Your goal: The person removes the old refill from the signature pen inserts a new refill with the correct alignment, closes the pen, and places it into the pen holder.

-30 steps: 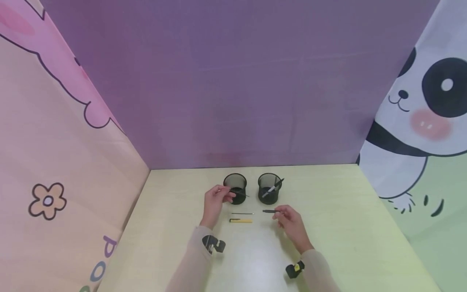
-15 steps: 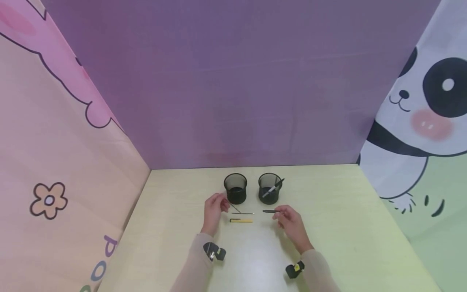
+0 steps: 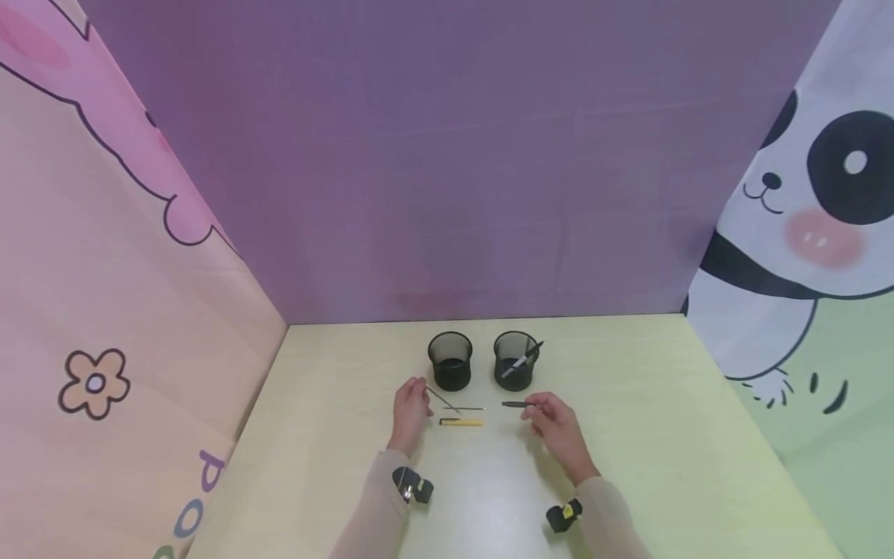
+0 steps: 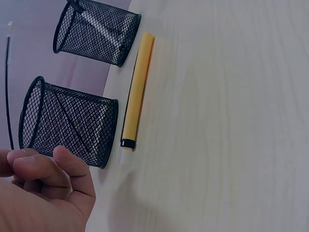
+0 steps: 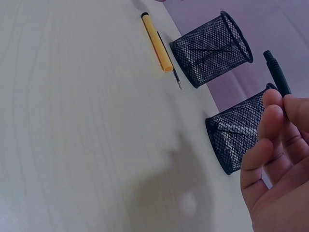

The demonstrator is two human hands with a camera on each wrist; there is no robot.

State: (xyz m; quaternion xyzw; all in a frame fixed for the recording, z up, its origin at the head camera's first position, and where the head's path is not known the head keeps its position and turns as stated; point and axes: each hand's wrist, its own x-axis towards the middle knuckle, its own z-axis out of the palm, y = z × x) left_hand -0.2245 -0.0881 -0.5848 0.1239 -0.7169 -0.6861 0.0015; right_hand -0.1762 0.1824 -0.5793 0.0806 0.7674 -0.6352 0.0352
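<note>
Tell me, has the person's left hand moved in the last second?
Yes. The left hand, pinching a thin refill, has drawn back toward the person, away from the left mesh cup, and now sits beside the yellow pen.

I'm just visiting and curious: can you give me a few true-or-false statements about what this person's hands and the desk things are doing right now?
1. The left hand pinches a thin refill. True.
2. The yellow pen stands inside a cup. False: it lies flat on the table.
3. The right hand holds a dark pen. True.
4. Both mesh cups are empty. False: the right cup holds a pen; the left cup looks empty.
</note>
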